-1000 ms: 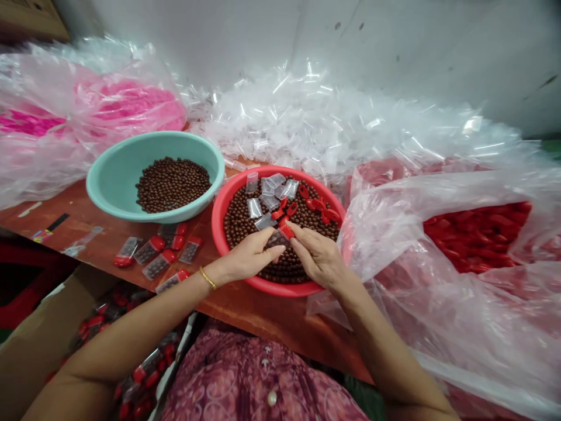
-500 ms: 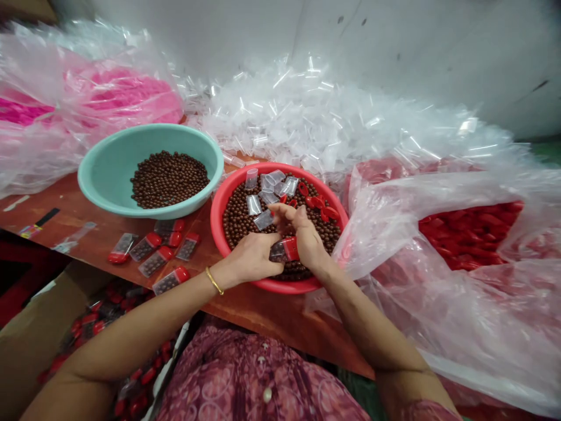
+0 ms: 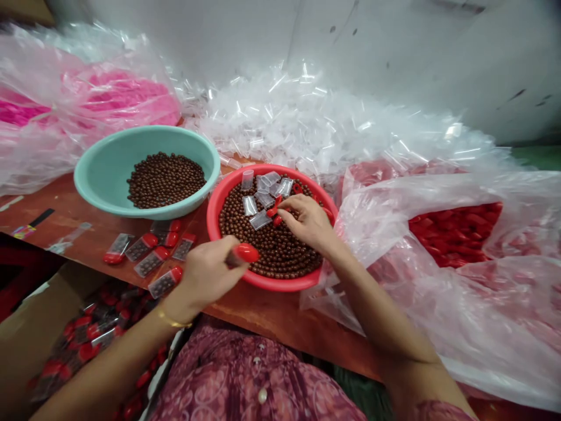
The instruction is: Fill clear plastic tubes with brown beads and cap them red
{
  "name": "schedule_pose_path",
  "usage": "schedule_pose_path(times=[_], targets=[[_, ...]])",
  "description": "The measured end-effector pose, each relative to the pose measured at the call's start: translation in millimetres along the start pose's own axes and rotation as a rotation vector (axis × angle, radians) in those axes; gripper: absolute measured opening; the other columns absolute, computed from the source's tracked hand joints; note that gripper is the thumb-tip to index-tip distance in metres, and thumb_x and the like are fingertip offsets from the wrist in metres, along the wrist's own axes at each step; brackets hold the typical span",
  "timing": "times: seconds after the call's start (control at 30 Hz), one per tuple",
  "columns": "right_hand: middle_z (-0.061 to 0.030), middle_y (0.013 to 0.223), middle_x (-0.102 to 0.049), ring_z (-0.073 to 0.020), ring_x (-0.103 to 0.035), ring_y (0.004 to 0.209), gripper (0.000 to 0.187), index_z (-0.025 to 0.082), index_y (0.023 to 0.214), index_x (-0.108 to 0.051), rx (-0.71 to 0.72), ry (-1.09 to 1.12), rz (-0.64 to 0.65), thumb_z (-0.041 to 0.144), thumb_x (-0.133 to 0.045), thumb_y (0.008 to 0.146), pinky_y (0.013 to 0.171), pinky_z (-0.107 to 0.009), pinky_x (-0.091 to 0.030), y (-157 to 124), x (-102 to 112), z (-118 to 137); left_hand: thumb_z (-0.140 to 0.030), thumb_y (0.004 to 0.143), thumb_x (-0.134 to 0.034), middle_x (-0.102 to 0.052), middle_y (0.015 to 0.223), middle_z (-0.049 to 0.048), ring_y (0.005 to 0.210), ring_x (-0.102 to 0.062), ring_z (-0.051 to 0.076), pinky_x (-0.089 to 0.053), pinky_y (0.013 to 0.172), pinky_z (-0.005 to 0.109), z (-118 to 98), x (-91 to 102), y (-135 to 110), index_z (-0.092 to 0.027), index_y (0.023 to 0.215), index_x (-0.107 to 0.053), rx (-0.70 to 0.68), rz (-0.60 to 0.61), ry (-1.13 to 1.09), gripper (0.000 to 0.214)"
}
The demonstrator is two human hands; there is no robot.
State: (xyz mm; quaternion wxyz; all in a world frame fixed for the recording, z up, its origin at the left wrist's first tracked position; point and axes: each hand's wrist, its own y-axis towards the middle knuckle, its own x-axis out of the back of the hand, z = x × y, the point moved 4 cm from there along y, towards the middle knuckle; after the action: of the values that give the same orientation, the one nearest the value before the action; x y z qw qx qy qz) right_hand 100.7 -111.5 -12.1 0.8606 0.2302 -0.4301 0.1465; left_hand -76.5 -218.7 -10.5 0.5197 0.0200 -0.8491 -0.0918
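Note:
My left hand is shut on a small bead-filled plastic tube with a red cap, just outside the rim of a red plastic basin. The basin holds a heap of brown beads, several clear plastic tubes and a few red caps. My right hand reaches over the basin, its fingertips at the red caps and next to a clear tube. Whether those fingers grip a cap is hidden.
A teal basin of brown beads stands to the left on a wooden table, with several capped tubes lying nearby. Bags of pink parts and red caps and a heap of clear tubes surround the basins.
My left hand has moved back over the basin's rim toward me, carrying the capped tube. My right hand has let go of that tube and moved up to the red caps.

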Motion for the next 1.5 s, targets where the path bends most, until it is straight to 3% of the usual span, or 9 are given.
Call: schedule_pose_path(times=[0.17,0.3,0.4,0.53,0.67,0.8,1.03,1.23,1.5], targets=[[-0.0135,0.104,-0.062,-0.0267,-0.057,0.096,0.031,0.016,0.102,-0.064,-0.030,-0.423,0.192,0.039,-0.056,0.083,0.073,-0.035,-0.046,7,-6,-28,-0.053,0.080,-0.049,-0.063,0.060,0.0042,0.058,-0.061,0.022,-0.035,0.049,0.026,64,36.3,0,-0.022,0.081,-0.057,0.378,0.040,0.331,0.032],[-0.0153,0.105,-0.059,-0.0287,-0.054,0.097,0.031,0.016,0.111,-0.060,0.002,-0.557,0.200,0.032,-0.051,0.086,0.072,-0.036,-0.044,3,-14,-29,-0.051,0.080,-0.050,-0.065,0.066,0.0091,0.062,-0.062,0.025,-0.034,0.048,0.027,87,39.8,21,-0.019,0.079,-0.057,0.277,0.187,0.529,0.032],[-0.0150,0.103,-0.060,-0.0267,-0.054,0.094,0.027,0.015,0.107,-0.062,0.004,-0.561,0.186,0.024,-0.045,0.087,0.073,-0.036,-0.043,0,-13,-32,-0.039,0.084,-0.048,-0.067,0.083,0.0120,0.078,-0.064,0.027,-0.041,0.055,0.029,70,39.5,29,-0.016,0.091,-0.060,0.092,0.172,0.564,0.027],[-0.0154,0.121,-0.057,-0.0271,-0.051,0.100,0.027,0.012,0.104,-0.062,0.005,-0.569,0.123,0.020,-0.043,0.086,0.081,-0.037,-0.039,3,-9,-36,-0.020,0.089,-0.037,-0.066,0.091,0.0102,0.086,-0.062,0.023,-0.045,0.069,0.030,13,30.3,51,-0.016,0.102,-0.061,-0.173,0.047,0.507,0.027],[-0.0119,0.125,-0.058,-0.0275,-0.050,0.099,0.039,0.013,0.123,-0.054,0.108,-0.596,0.172,0.021,-0.045,0.086,0.084,-0.040,-0.033,5,-13,-33,-0.014,0.090,-0.035,-0.064,0.090,0.0097,0.082,-0.060,0.020,-0.044,0.066,0.028,-28,-12.9,97,-0.017,0.105,-0.062,-0.503,0.177,0.476,0.031],[-0.0127,0.101,-0.066,-0.0273,-0.052,0.094,0.030,0.014,0.108,-0.062,0.125,-0.614,0.265,0.023,-0.042,0.087,0.080,-0.039,-0.031,5,-17,-34,-0.016,0.090,-0.039,-0.064,0.086,0.0100,0.079,-0.060,0.018,-0.043,0.064,0.026,-30,-50.4,130,-0.017,0.108,-0.062,-0.672,0.301,0.495,0.030],[-0.0055,0.073,-0.068,-0.0189,-0.058,0.071,0.020,0.016,0.087,-0.068,-0.015,-0.318,0.155,0.027,-0.054,0.077,0.068,-0.030,-0.035,4,2,-41,-0.027,0.085,-0.052,-0.066,0.104,0.0087,0.097,-0.062,0.020,-0.046,0.079,0.029,-31,-37.6,119,-0.015,0.113,-0.052,-0.564,0.390,0.344,0.030],[-0.0041,0.066,-0.065,-0.0164,-0.055,0.058,0.023,0.016,0.082,-0.068,-0.196,-0.166,-0.227,0.031,-0.053,0.073,0.060,-0.028,-0.039,1,15,-53,-0.037,0.087,-0.047,-0.067,0.099,0.0167,0.093,-0.065,0.028,-0.049,0.074,0.034,-17,-30.9,109,-0.008,0.108,-0.049,-0.202,0.395,0.489,0.035],[-0.0042,0.067,-0.065,-0.0166,-0.054,0.058,0.021,0.017,0.080,-0.065,-0.149,-0.124,-0.341,0.033,-0.053,0.074,0.058,-0.028,-0.040,-2,16,-54,-0.025,0.090,-0.036,-0.067,0.097,0.0174,0.092,-0.066,0.027,-0.050,0.073,0.034,-35,-40.9,110,-0.006,0.121,-0.043,-0.264,0.407,0.463,0.037]])
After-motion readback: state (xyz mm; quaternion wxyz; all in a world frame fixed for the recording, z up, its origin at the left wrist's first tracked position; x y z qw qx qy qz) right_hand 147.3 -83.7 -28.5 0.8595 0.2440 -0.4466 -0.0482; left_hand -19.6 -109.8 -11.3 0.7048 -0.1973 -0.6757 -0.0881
